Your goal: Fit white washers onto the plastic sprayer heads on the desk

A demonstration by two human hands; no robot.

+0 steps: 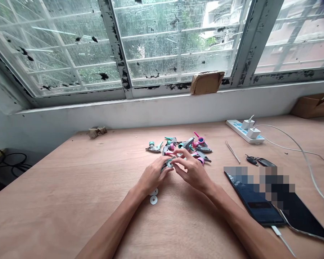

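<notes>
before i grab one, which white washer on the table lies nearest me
The fully visible washer, lowest in view; the washer beyond it, nearer the left hand, is partly hidden.

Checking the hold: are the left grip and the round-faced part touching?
Touching. The head view shows the left grip, thumb and fingers, closed around the round-faced part.

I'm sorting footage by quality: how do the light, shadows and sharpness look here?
Head view: daylight comes through the window; soft shadows lie on the table beside the forearms; blocky pixelation hides part of the phones; the hands look fairly sharp.
</notes>
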